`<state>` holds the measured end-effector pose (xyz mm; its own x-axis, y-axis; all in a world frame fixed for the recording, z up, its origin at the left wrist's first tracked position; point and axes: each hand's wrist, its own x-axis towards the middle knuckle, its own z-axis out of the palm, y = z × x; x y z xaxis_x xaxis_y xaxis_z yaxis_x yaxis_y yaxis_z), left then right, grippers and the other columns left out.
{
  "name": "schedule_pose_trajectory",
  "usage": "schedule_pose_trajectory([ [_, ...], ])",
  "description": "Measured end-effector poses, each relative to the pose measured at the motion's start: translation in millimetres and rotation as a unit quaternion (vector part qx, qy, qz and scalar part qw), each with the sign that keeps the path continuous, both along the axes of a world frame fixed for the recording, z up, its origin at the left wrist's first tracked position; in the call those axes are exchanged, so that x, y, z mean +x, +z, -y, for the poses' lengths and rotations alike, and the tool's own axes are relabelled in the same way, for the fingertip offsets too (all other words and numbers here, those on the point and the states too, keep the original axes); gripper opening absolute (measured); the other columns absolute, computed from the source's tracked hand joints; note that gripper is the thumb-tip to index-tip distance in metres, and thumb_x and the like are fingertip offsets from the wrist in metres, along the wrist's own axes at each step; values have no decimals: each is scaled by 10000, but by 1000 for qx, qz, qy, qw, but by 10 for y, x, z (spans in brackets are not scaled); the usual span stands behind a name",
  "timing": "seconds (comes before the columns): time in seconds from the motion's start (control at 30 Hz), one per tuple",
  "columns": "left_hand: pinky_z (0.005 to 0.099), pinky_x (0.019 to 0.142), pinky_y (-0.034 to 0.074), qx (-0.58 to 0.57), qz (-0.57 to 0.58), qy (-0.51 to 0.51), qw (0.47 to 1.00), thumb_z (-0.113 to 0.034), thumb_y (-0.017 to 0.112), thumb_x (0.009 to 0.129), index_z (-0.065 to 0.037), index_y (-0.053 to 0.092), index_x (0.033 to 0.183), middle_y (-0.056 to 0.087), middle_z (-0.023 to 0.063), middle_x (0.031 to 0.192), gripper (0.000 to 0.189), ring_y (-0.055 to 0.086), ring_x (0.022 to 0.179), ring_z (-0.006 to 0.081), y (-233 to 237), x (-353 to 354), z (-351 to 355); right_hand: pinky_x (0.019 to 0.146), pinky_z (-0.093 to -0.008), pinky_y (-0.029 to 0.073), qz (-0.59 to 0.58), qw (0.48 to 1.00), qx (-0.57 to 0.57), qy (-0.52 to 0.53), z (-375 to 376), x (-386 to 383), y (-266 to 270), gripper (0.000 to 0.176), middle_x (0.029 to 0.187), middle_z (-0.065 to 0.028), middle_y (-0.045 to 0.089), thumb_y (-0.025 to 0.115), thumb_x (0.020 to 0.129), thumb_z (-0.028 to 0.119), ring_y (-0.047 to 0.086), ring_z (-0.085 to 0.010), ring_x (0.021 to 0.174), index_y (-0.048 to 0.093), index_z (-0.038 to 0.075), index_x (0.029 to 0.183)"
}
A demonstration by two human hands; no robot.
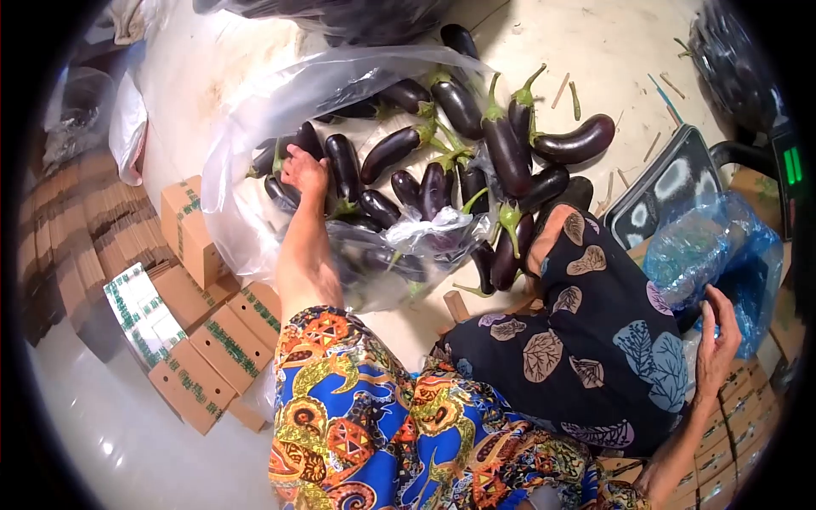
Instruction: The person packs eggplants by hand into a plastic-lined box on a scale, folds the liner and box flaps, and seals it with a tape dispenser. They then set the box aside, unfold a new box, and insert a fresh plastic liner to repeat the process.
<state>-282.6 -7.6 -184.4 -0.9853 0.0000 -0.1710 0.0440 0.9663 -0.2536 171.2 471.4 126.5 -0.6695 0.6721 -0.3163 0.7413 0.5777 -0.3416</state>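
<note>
Large dark eggplants (393, 155) with green stems lie in and around a big clear plastic bag (228, 195), its mouth spread wide on the floor. My left hand (305, 175) reaches inside the bag's left part. Its fingers are bent against an eggplant (308, 139) near the stem; the far side of the grip is hidden. Off to the right, my right hand (721, 336) is open beside a crumpled blue plastic bag (712, 246), fingers loosely apart at its lower edge. Several eggplants (506, 153) are heaped at the bag's right side, by my knee.
A scale with a metal plate (667, 191) and a lit green display (792, 166) stands at the right. Brown cartons (204, 365) and stacked flat cardboard (85, 221) are on the left. Another filled dark bag (340, 19) lies at the top. Stem bits (575, 100) litter the floor.
</note>
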Motion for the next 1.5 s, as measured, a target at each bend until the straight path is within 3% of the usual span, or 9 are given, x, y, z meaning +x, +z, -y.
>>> schedule_pose_trajectory([
  [0.13,497,954,386,24,83,84,993,-364,839,616,-66,546,1143,590,215,1113,673,509,1120,398,116,16,-386,897,-310,471,3,1000,-6,-10,-13,87,3,233,1099,-121,659,570,925,54,623,-220,1008,638,5,1142],
  [0.23,507,872,422,222,-113,-80,965,-209,787,600,-41,546,1100,561,222,1021,580,516,990,419,-21,264,-219,891,-307,479,3,1000,-3,-6,-3,185,30,234,1100,-115,662,557,928,51,624,-210,1007,645,14,1142],
  [0.47,388,930,442,506,-82,-364,778,30,648,605,-36,533,1213,541,181,1160,623,536,1065,345,1878,1261,-1463,854,-292,475,-91,969,-190,-129,57,-49,269,274,1085,-102,661,557,935,167,630,-165,947,640,16,1149],
  [0.67,412,887,458,607,-127,-636,459,-58,740,641,-67,630,1123,556,120,1100,494,546,1039,292,2867,1782,-3464,926,-291,462,-298,769,-564,-52,0,-604,491,833,1310,-169,524,645,862,498,567,-167,1108,335,-40,1417],
  [0.77,362,886,474,534,-180,-765,312,-136,719,764,-34,529,1241,571,184,1167,523,569,1064,296,3308,2026,-4254,983,-321,434,-353,794,-481,-120,38,-422,808,936,1322,-163,507,710,800,501,545,-207,1166,288,-46,1432],
  [0.97,313,857,518,525,583,-440,437,-265,601,935,-19,434,1373,624,187,1165,530,625,1043,227,3181,2444,-4543,949,-331,465,-339,841,-302,-293,357,668,534,837,1193,-141,551,786,743,235,578,-208,1074,323,-17,1393],
  [1.17,304,672,532,324,564,-553,521,-467,734,807,71,205,1452,624,210,1019,992,634,837,227,2635,3146,-4827,848,-387,502,-213,914,-192,-289,386,601,-64,768,1098,-226,610,749,790,357,632,-331,989,361,6,1353],
  [1.27,294,650,542,310,660,-419,541,-359,749,781,7,223,1473,617,217,1052,943,642,800,222,2594,3268,-5032,877,-444,484,-191,925,-183,-272,274,570,-164,768,1124,-274,586,725,798,415,605,-417,1025,355,40,1357],
  [1.5,407,720,538,212,458,-630,591,-312,709,730,-70,306,1457,635,287,1010,866,663,851,332,2439,3312,-5337,966,-447,392,-69,995,-17,70,-213,997,-651,442,1382,-204,440,614,881,255,449,-377,1169,554,-19,1222],
])
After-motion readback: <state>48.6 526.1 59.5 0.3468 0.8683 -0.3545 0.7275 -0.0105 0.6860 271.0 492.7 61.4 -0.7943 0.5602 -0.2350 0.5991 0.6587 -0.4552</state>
